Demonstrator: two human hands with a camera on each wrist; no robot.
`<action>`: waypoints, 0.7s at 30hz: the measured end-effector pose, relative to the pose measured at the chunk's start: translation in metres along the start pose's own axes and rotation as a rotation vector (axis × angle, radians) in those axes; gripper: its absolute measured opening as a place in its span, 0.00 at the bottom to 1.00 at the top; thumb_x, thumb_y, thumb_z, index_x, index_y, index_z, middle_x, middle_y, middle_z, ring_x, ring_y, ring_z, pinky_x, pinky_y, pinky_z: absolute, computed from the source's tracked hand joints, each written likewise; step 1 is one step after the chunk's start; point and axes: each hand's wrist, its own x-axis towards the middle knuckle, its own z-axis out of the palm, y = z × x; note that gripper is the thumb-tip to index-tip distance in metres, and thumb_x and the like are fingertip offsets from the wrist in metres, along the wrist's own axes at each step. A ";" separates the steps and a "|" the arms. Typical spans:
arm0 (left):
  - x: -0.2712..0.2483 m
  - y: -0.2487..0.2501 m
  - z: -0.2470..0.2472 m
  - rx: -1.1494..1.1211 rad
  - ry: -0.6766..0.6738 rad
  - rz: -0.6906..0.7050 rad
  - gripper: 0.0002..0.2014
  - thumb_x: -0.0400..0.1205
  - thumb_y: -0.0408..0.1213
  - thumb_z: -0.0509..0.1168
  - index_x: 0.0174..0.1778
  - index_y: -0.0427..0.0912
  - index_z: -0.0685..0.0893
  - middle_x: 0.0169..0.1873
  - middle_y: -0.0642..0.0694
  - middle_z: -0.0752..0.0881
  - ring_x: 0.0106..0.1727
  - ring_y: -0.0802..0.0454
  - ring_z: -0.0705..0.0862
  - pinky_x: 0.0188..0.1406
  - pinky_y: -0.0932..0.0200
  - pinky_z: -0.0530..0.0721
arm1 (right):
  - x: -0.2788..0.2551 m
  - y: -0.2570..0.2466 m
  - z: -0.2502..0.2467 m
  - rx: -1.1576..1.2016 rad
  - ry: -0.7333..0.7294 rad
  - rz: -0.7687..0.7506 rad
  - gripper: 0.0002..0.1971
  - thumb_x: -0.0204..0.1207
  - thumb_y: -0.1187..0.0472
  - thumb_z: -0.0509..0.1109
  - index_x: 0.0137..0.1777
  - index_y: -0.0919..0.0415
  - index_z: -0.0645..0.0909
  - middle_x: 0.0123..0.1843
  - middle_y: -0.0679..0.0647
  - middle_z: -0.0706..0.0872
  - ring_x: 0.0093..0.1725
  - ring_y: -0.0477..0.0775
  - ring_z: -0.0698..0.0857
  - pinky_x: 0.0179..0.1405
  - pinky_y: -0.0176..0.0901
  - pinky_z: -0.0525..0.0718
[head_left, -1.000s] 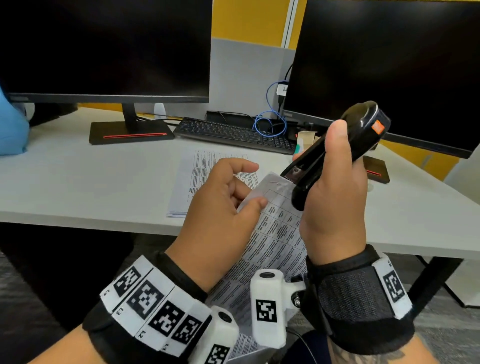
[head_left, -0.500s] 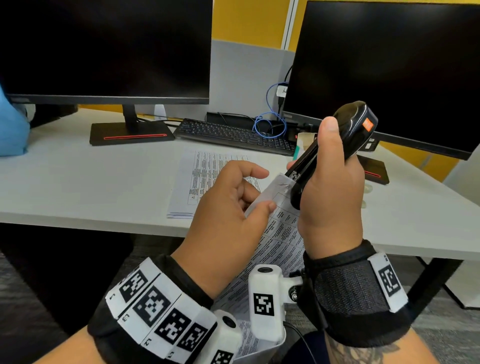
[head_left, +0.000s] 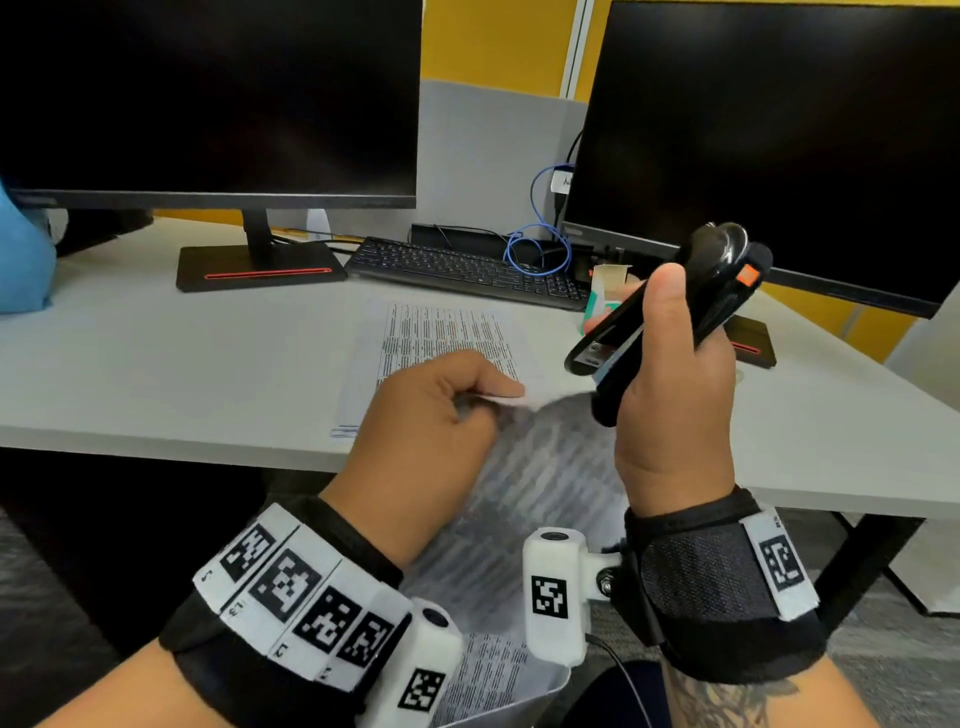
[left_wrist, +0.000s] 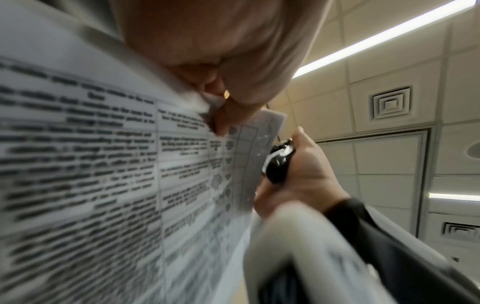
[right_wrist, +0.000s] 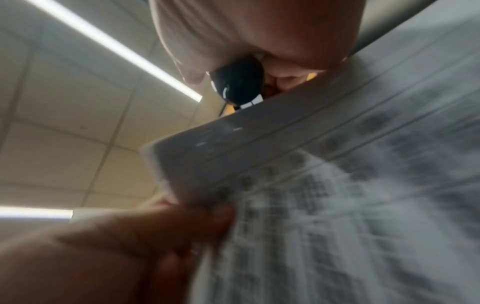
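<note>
Pinching sheets (head_left: 540, 483), left hand (head_left: 415, 431), right hand (head_left: 675, 405) gripping stapler (head_left: 711, 275), right wrist shows staples (right_wrist: 201, 144)

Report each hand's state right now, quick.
Left hand: closed, pinching the printed sheets near their top corner.
Right hand: closed, gripping the black stapler.
</note>
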 end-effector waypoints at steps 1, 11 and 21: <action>0.001 0.000 -0.003 -0.058 0.054 0.013 0.18 0.75 0.17 0.68 0.31 0.48 0.88 0.37 0.52 0.91 0.40 0.54 0.88 0.46 0.58 0.86 | -0.001 0.002 -0.003 -0.015 0.010 -0.031 0.25 0.69 0.34 0.63 0.44 0.58 0.81 0.35 0.48 0.87 0.38 0.49 0.87 0.41 0.41 0.83; 0.002 -0.003 -0.006 -0.045 0.142 0.177 0.24 0.66 0.09 0.63 0.22 0.47 0.81 0.41 0.54 0.89 0.48 0.58 0.87 0.51 0.59 0.84 | -0.009 0.006 -0.009 -0.068 0.041 -0.224 0.12 0.76 0.43 0.60 0.44 0.48 0.80 0.37 0.33 0.88 0.39 0.34 0.85 0.42 0.28 0.80; 0.001 0.009 -0.006 -0.052 0.034 -0.004 0.17 0.78 0.31 0.72 0.53 0.59 0.82 0.36 0.48 0.88 0.37 0.53 0.87 0.37 0.59 0.87 | -0.007 -0.005 0.000 -0.016 0.064 -0.099 0.20 0.71 0.35 0.62 0.42 0.53 0.79 0.37 0.53 0.84 0.40 0.52 0.85 0.44 0.46 0.83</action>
